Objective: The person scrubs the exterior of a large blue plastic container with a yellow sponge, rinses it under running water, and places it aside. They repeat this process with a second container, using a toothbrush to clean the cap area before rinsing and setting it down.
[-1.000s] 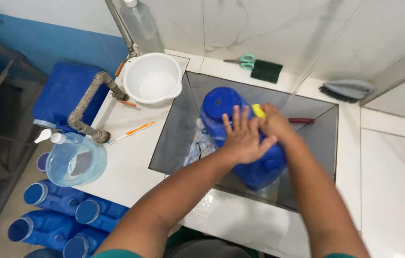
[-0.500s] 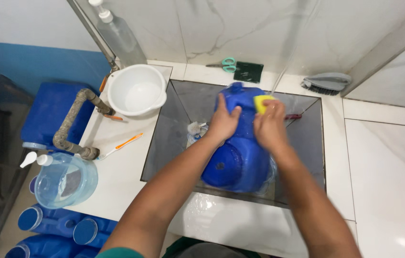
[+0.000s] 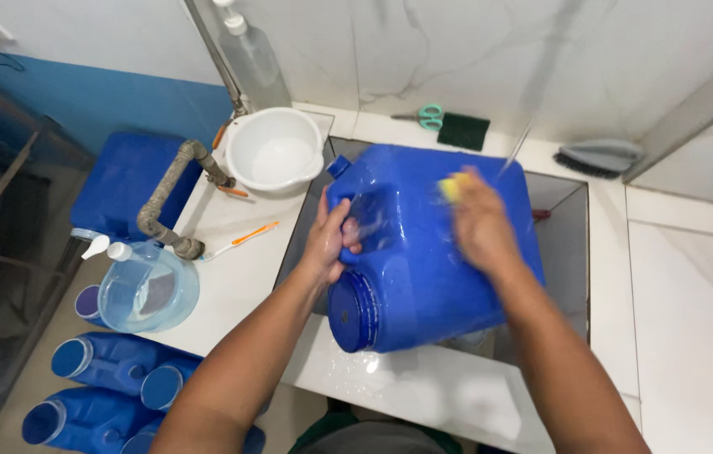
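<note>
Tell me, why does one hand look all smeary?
Head view: the right hand with the yellow sponge is blurred by motion; the left hand gripping the blue jug looks sharper; the jug's wet side shows shiny glare; edges of the picture bend, like the wall lines.

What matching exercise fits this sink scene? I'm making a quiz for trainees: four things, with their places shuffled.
1 blue jug
2 yellow sponge
3 white basin
4 scissors

a under the right hand
b on the ledge by the wall
c gripped by the left hand over the sink
d on the counter left of the sink

Pairs: 1-c, 2-a, 3-d, 4-b
</note>
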